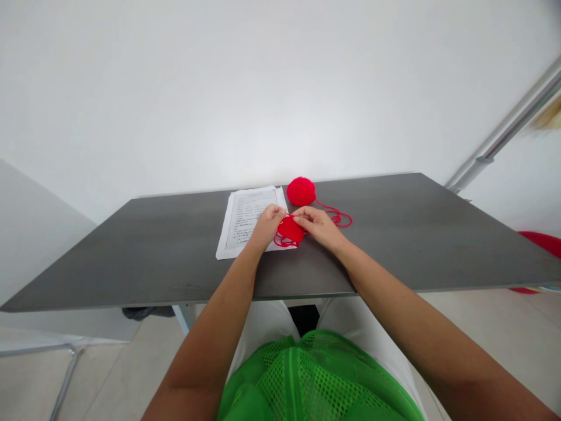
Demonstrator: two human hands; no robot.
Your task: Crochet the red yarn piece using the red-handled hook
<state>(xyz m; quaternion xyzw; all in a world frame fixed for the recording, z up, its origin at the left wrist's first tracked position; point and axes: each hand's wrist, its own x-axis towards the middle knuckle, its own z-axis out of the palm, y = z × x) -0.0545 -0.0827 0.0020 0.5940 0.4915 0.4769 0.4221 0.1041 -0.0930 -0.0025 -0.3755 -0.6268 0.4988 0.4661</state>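
A small red yarn piece [291, 228] is held up between both hands over the lower right part of a printed paper sheet. My left hand [270, 224] pinches its upper left edge, with the fingers closed. On the other side, my right hand [318, 224] grips its upper right edge between thumb and fingers. Loose red strands hang below the piece. Just behind the hands sits a round ball of red yarn [301, 192], and a looped strand [342, 218] runs from it across the tabletop to the right. Any thin tool between the fingers is too small to make out.
The printed sheet [245, 219] lies on the dark grey table [394, 234], which stands against a white wall. A metal pole [504, 137] slants at the right. Beyond the right table edge is a red object [541, 242]. A black bag [146, 312] shows beneath the table's left side.
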